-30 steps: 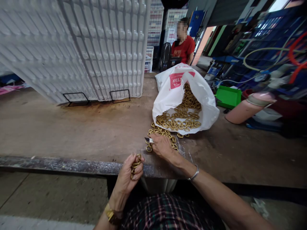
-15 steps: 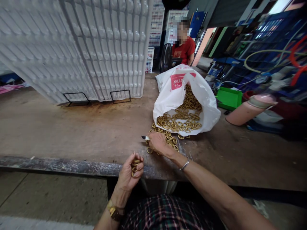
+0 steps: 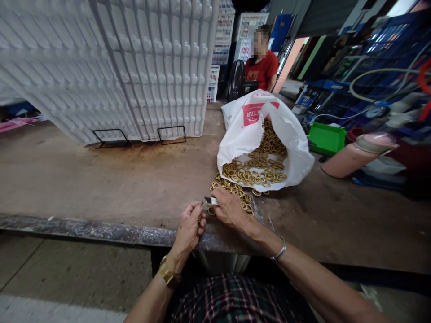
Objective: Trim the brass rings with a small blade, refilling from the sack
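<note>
My left hand (image 3: pixel 188 228) is closed around several gold-coloured rings (image 3: pixel 199 220), above the table's front edge. Just to its right, my right hand (image 3: pixel 233 211) grips a small knife (image 3: pixel 211 201) with a dark blade tip and a white body. The blade points left, towards the fingertips of my left hand. One ring (image 3: pixel 211 210) shows just below the blade; whether my right fingers hold it I cannot tell. Behind my right hand, a pile of loose rings (image 3: pixel 232 185) spills from the mouth of a white sack (image 3: pixel 237 141), which lies on its side with many more rings inside.
White ribbed plastic trays (image 3: pixel 161 76) stand upright in black wire holders (image 3: pixel 172 134) at the back left of the wooden table (image 3: pixel 134 179). To the right are a green bin (image 3: pixel 326 139) and a pink bottle (image 3: pixel 350 157). A person in red (image 3: pixel 266 69) is beyond a fan (image 3: pixel 236 80).
My right hand has drawn back from the pile towards me, bringing the knife close to my left hand. The left hand has risen slightly and turned, its fingers now closer around the rings.
</note>
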The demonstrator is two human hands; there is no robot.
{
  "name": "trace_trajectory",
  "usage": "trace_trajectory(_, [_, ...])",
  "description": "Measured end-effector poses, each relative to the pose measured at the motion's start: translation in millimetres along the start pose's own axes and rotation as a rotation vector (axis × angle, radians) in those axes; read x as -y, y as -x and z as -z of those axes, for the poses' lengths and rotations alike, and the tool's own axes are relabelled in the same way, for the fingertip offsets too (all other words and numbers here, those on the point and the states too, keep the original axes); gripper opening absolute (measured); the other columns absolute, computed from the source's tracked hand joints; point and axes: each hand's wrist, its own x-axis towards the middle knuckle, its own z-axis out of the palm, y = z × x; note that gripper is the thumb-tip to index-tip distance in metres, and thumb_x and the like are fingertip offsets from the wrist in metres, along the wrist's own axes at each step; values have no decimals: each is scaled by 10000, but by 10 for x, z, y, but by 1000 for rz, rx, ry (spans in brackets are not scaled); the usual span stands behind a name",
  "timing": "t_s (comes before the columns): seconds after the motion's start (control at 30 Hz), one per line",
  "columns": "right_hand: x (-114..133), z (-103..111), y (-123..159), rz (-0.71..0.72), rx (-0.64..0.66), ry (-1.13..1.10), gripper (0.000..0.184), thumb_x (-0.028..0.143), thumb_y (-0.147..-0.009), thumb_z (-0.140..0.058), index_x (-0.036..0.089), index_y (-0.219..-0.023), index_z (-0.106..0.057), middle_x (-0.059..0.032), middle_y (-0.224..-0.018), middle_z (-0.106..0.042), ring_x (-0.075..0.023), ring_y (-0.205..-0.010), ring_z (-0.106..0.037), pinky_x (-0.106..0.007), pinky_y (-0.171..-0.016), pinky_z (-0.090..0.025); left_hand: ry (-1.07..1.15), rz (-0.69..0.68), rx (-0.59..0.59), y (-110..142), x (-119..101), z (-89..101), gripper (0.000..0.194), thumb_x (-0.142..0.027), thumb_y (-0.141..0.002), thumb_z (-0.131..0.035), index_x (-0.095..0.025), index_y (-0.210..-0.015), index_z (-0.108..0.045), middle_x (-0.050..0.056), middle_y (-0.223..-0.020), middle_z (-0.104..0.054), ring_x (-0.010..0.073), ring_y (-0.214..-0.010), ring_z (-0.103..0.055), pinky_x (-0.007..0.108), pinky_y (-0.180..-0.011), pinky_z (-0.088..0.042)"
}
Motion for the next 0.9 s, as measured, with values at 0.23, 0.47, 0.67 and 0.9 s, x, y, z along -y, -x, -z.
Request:
trace_trajectory(0.23, [10,-115,102,30,-85,-266,105,176,-803,-464,178,-860,-552,-37,-862,-561,-141,-745,-512,-232,-642,-341,-75,-22,60,-28,54,-14,390,-457,-629,-680,-166,-773,-464,-80,-560,-454,9,-360,-336,115,-310,-161])
trace_trajectory(0.47, [37,-190,90,-80,-82,-670,144,264,-828,-443,173,-775,-542,27,-649,-508,-104,-596,-437,-212,-562,-304,-168,-122,-34,1,124,13,365,-467,-646,-654,-160,-751,-488,-85,-509,-429,20,-361,-302,139,-327,-181])
trace_trajectory(0.67, [74,-181,95,-165,-26,-833,277,319,-811,-413,184,-570,-399,62,-535,-359,-87,-519,-335,-214,-501,-249,-363,-289,-94,11,182,4,318,-449,-683,-620,-146,-705,-527,-90,-461,-369,28,-395,-313,147,-380,-235])
trace_trajectory(0.9, [97,-173,111,-182,-41,-818,244,300,-785,-442,178,-575,-424,65,-534,-375,-80,-518,-340,-207,-501,-248,-106,18,108,116,85,5,408,-473,-637,-663,-175,-840,-474,-75,-568,-475,17,-355,-327,129,-316,-158])
